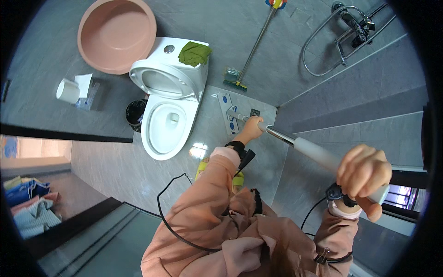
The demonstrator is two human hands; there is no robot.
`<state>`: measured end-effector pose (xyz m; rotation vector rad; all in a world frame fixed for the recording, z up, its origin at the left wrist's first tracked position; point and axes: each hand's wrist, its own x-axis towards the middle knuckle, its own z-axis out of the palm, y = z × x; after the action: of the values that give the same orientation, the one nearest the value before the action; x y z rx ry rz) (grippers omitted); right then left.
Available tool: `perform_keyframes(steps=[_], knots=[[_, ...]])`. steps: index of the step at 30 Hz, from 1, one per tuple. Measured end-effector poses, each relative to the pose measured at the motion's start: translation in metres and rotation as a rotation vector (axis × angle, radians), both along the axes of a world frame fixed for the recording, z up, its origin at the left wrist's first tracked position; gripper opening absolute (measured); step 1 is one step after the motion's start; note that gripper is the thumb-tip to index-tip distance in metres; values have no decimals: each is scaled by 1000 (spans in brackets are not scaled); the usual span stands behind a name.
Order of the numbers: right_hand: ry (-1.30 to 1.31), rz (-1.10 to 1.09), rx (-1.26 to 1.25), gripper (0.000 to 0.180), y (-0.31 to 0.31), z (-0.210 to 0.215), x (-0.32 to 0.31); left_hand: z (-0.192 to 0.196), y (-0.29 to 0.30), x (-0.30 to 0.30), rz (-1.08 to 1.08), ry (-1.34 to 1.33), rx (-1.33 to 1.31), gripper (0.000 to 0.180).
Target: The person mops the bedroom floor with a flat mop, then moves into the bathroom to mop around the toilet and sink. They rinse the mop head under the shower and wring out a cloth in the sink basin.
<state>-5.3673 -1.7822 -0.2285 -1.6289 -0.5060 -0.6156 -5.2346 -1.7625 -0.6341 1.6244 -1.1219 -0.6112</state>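
Note:
Both hands grip a flat mop (316, 153) whose long white and silver pole slants from the right side down toward the floor. My right hand (364, 171) is wrapped round the white grip near its upper end. Lower on the pole, my left hand (250, 129) is closed round it, close above the joint. The flat white and grey mop head (224, 102) with blue spots lies on the tiled floor, right of the toilet (165, 134) and beside a square floor drain (254, 112). The toilet's seat and lid are raised.
A green cloth (194, 53) lies on the toilet tank. Nearby are a pink basin (117, 34), a black bin (134, 113) and a paper roll (68, 91). A long-handled floor brush (255, 46) leans at the wall, left of the shower mixer (354, 27). A dark cable (159, 203) hangs beside me.

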Motion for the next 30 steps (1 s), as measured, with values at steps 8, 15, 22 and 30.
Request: perform_keyframes(steps=[8, 15, 22, 30], knots=[[-152, -271, 60, 34, 16, 10, -5, 9, 33, 75, -258, -236, -45, 26], [36, -499, 139, 38, 37, -33, -25, -21, 21, 67, -449, -259, 155, 20], [114, -661, 88, 34, 62, -9, -68, -32, -10, -20, -632, -194, -34, 21], [215, -982, 67, 36, 95, -16, -105, -22, -32, -93, -667, -51, -128, 33]])
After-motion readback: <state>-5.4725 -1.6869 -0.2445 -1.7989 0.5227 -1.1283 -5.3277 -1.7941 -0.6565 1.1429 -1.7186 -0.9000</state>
